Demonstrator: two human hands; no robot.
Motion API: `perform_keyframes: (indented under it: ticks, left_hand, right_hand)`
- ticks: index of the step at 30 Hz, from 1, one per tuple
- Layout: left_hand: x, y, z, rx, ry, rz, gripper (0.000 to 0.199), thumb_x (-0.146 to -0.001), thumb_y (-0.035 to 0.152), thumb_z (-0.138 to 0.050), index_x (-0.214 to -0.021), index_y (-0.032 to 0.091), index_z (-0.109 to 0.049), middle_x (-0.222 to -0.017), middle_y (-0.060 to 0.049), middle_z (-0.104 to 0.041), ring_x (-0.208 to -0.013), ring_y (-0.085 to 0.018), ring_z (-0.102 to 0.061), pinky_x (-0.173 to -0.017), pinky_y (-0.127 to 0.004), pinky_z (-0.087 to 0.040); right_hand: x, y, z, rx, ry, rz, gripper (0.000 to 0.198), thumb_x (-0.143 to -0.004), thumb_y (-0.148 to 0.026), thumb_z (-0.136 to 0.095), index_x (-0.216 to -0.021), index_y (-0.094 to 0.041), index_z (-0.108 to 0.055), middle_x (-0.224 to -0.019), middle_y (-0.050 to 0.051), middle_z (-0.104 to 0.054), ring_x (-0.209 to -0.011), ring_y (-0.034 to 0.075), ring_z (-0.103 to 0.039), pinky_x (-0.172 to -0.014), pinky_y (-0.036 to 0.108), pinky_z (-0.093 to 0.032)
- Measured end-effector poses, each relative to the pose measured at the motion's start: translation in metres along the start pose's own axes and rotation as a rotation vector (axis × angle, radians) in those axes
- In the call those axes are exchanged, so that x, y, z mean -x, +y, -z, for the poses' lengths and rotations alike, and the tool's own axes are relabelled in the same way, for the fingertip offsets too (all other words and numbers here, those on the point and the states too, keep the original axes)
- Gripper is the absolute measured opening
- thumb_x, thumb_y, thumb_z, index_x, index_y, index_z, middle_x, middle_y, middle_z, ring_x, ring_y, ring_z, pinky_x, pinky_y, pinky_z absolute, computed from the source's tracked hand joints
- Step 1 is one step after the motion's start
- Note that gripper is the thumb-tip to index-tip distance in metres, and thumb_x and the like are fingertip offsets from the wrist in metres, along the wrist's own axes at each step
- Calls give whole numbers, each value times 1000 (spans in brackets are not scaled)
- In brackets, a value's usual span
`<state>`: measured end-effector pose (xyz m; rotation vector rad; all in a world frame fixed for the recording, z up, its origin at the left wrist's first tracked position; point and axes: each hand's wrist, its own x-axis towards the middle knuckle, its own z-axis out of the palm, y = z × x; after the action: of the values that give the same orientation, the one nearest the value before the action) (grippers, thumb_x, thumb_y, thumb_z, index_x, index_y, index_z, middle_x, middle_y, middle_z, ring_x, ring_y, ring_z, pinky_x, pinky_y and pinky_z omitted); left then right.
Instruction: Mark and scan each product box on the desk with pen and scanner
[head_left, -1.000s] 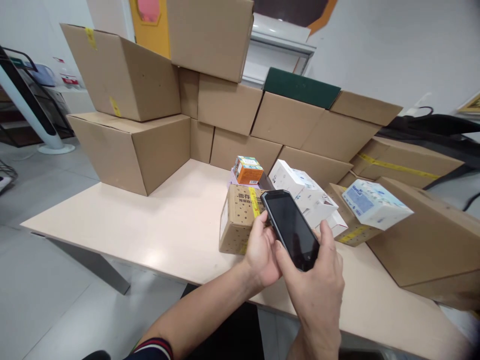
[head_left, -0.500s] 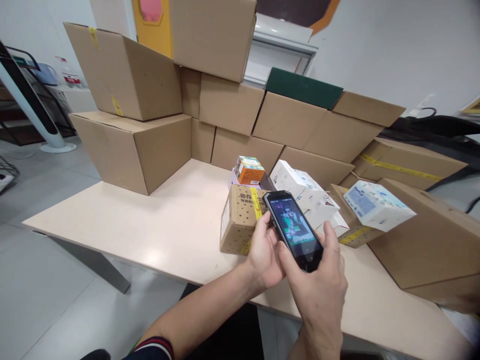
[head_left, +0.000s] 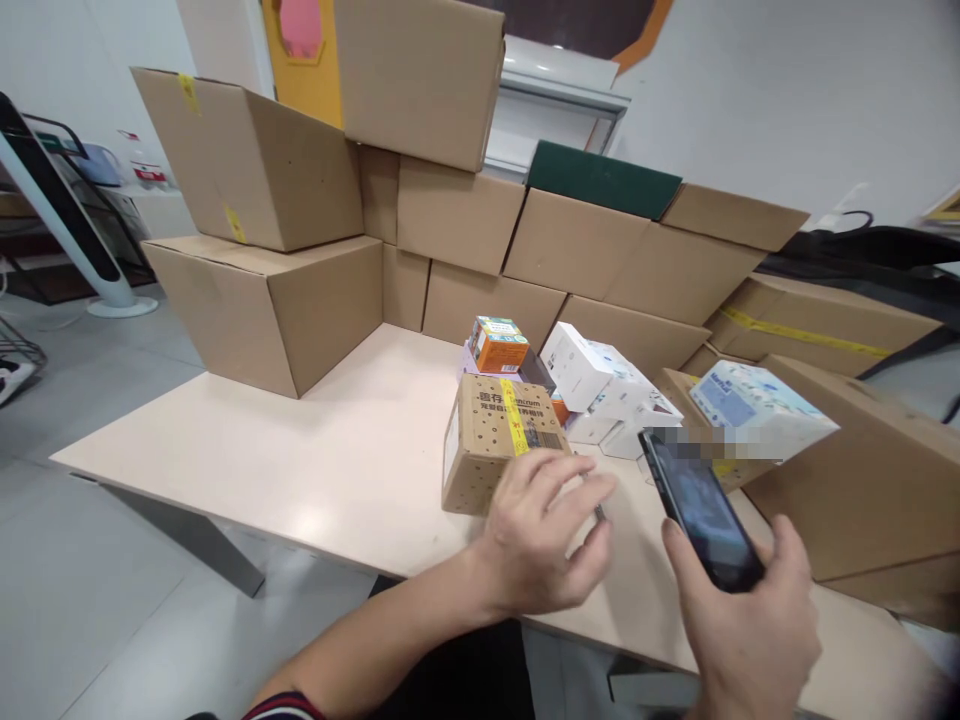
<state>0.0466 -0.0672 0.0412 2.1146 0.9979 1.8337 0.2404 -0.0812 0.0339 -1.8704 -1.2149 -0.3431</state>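
Note:
My right hand (head_left: 757, 610) is closed around a black smartphone (head_left: 705, 510), held tilted above the right part of the table with its lit screen facing up. My left hand (head_left: 547, 530) is apart from the phone, its fingers loosely curled with gaps between them. It hovers in front of a brown carton (head_left: 495, 430) with dots, printed lettering and yellow tape, hiding its lower right corner. A thin dark item shows just past the left fingers; I cannot tell what it is or whether they touch it.
Behind the carton are a small orange box (head_left: 500, 345) and white boxes (head_left: 611, 385). A white-and-blue pack (head_left: 757, 405) rests on a taped carton at right. Large cardboard boxes (head_left: 322, 310) line the back and sides of the pale table (head_left: 300, 440).
My left hand has let go of the phone and turned palm down by the carton. My right hand has carried the phone to the right, uncovering the carton's top.

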Motion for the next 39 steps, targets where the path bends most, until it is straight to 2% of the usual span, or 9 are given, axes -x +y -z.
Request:
perform_keyframes:
  ticks: [2,4,9,14,21,27,32,35,39]
  left_hand:
    - [-3,-5,7,-414,-32,-169,35,-88,31,-62,-120,19,-68,-125,-11,-69,-124,-35,-56,-107,-56,-42]
    - [-9,-9,8,-688,-122,-173,41,-91,40,-61,-124,17,-65,-132,-13,-64,-131,-40,-50,-110,-63,-37]
    - [-19,-20,-3,-941,-295,-67,63,-84,49,-69,-138,19,-55,-139,-18,-59,-130,-45,-52,-107,-70,-35]
    - [-17,-33,10,-821,-278,17,56,-84,34,-70,-136,19,-57,-140,-20,-59,-130,-45,-52,-106,-65,-37]
    - [-27,-66,85,-746,-185,168,55,-86,48,-65,-137,28,-58,-148,-15,-53,-137,-47,-44,-111,-68,-25]
    - [-30,-98,154,-720,160,310,59,-82,54,-69,-134,28,-59,-141,-7,-61,-130,-31,-55,-114,-48,-38]
    - [-18,-145,178,-484,384,506,69,-88,53,-62,-146,23,-43,-146,-10,-55,-130,-27,-55,-111,-41,-44]
    - [-17,-170,180,-428,304,555,71,-92,48,-58,-153,24,-33,-151,-12,-49,-131,-27,-54,-107,-41,-47]
    - [-33,-189,183,-542,133,583,54,-94,42,-53,-145,24,-47,-135,-13,-61,-119,-32,-59,-101,-51,-49]
  right_hand:
    - [-4,27,-4,91,-54,-18,97,-77,-64,-62,-150,-4,-40,-134,29,-59,-117,48,-58,-98,59,-44]
    - [-5,53,-11,184,-147,-54,97,-77,-64,-60,-148,1,-41,-127,34,-60,-113,50,-60,-97,60,-44]
    - [-5,99,-28,406,-286,-127,98,-79,-68,-55,-147,1,-41,-105,32,-67,-102,46,-65,-96,56,-45]
    - [-5,114,-36,450,-379,-184,100,-81,-75,-44,-148,0,-38,-109,32,-66,-108,46,-63,-100,53,-43]
    - [-6,118,-41,405,-431,-253,101,-80,-77,-44,-150,-5,-41,-120,34,-62,-112,52,-57,-89,60,-46]
    - [-6,121,-46,393,-443,-235,94,-83,-73,-44,-150,-7,-42,-121,32,-61,-112,53,-56,-86,62,-46]
    - [-10,120,-51,395,-476,-245,95,-84,-74,-41,-148,-4,-43,-118,31,-61,-112,53,-56,-91,61,-44]
    - [-8,113,-50,400,-409,-218,94,-85,-73,-41,-147,-2,-44,-132,35,-52,-123,55,-48,-97,63,-41]
    - [-6,95,-44,262,-251,-45,84,-92,-62,-40,-148,-1,-40,-147,38,-35,-138,56,-33,-106,71,-28]
